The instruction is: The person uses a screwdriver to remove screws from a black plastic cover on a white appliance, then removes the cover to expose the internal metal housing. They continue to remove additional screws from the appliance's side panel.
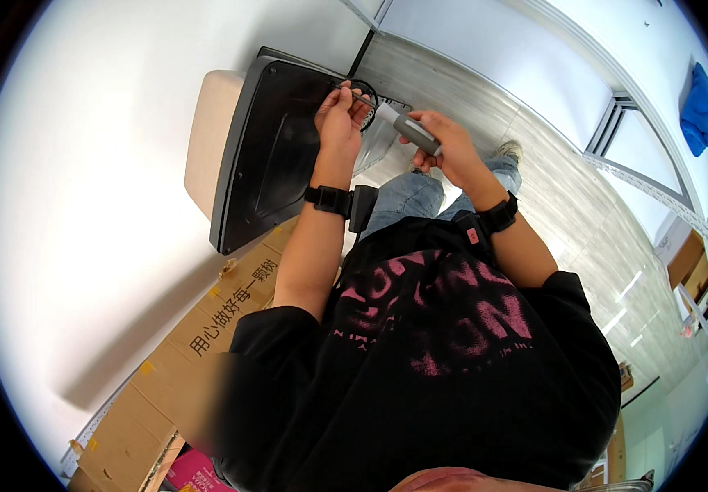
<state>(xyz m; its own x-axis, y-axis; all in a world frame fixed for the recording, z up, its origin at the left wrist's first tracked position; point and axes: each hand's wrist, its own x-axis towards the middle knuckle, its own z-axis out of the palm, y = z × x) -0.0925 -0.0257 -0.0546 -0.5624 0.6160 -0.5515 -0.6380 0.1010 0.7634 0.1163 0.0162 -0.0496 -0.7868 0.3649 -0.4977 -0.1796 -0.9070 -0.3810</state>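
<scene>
A cordless screwdriver (416, 134), grey with a pale front end, is gripped in my right hand (450, 146). Its front end points up and left toward my left hand (340, 121). The fingers of my left hand are pinched around a thin dark shaft (364, 99) that runs in line with the screwdriver. Behind the left hand stands a black panel (264, 156), tilted, with rounded corners and small holes, backed by a beige part (209, 139). A round black part (368, 92) shows beside the left fingertips, partly hidden by them.
A large cardboard box (182, 328) stands along the white wall (83, 180) on my left. Light wood-look floor (567, 184) spreads below, with white framed panels (485, 57) beyond. A blue cloth-like item (700, 111) is at the far right.
</scene>
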